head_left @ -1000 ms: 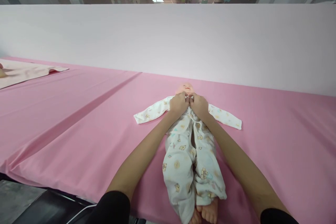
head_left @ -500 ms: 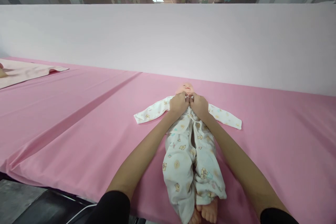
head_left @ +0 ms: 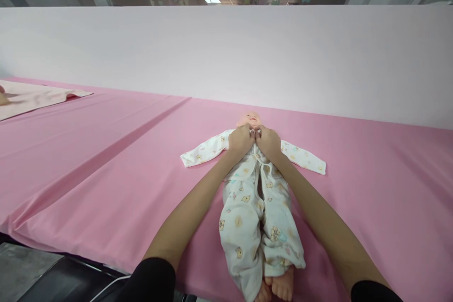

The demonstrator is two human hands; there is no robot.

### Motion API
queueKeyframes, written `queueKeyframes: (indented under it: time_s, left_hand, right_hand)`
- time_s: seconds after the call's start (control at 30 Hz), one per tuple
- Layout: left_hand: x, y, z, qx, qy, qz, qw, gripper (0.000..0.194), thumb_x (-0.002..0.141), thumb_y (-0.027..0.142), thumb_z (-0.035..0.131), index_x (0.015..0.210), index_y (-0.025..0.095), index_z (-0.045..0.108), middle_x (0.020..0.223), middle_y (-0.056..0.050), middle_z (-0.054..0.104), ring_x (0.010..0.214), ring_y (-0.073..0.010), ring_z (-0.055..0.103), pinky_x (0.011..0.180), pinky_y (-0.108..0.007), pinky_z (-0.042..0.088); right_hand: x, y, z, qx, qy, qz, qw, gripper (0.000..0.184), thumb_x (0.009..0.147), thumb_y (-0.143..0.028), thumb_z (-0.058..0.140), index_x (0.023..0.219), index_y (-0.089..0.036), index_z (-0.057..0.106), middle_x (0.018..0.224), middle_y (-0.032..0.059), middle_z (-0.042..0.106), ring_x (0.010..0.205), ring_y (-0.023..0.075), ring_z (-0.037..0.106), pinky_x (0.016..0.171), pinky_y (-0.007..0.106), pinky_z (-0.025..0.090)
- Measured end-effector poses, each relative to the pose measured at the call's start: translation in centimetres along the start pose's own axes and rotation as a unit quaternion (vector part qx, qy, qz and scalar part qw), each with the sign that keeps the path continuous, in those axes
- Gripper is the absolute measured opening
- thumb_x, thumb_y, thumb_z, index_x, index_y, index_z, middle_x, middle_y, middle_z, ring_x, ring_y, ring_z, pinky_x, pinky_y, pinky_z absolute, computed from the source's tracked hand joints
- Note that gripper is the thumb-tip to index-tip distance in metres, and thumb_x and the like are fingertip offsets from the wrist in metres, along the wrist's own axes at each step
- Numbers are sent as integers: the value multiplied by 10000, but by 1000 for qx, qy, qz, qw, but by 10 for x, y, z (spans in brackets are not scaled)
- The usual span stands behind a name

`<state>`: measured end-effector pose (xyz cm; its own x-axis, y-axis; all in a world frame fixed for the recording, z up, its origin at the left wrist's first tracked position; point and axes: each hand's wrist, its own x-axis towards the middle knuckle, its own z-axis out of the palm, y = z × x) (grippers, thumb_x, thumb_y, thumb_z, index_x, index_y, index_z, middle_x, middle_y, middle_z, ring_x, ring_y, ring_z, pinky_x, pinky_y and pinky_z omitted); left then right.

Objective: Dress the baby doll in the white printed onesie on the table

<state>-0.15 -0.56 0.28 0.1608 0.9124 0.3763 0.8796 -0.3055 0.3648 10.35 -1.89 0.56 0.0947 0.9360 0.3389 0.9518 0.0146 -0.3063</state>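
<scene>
A baby doll (head_left: 253, 117) lies on its back, its head toward the wall and its bare feet toward me. It wears a white printed baby shirt (head_left: 206, 149) with both sleeves spread outward, and matching printed pants (head_left: 244, 217). At the neck of the shirt, just below the doll's chin, my left hand (head_left: 241, 138) and my right hand (head_left: 268, 142) meet side by side. The fingers of both are closed in a pinch on the shirt's collar edges. What lies right between the fingertips is mostly hidden. Below my hands the shirt front hangs slightly apart.
Pink sheeting (head_left: 141, 151) with a raised fold at left covers the table. A pale pink cloth (head_left: 38, 96) lies at far left, with part of another person's hand (head_left: 3, 97) at its edge. Behind stands a white partition (head_left: 226, 52); a black chair (head_left: 67, 281) is lower left.
</scene>
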Motion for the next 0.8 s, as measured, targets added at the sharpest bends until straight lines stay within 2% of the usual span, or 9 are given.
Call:
queueKeyframes:
  time_s: [0.53, 0.8]
  left_hand:
    - [0, 2, -2, 3, -14, -3, 1000, 261, 895, 299, 367, 1043, 220, 567, 1001, -61, 666, 897, -214, 617, 734, -307, 454]
    - [-1, 1, -1, -2, -3, 1, 1000, 247, 884, 298, 376, 1007, 221, 576, 974, -51, 673, 878, -218, 621, 707, -304, 454]
  right_hand:
    - [0, 0, 0, 3, -3, 2, 1000, 275, 903, -257, 380, 1065, -215, 599, 983, 48, 670, 920, 210, 592, 720, 273, 391]
    - [0, 0, 0, 3, 1, 3, 1000, 270, 903, -255, 382, 1060, -212, 598, 983, 49, 670, 927, 213, 594, 728, 278, 392]
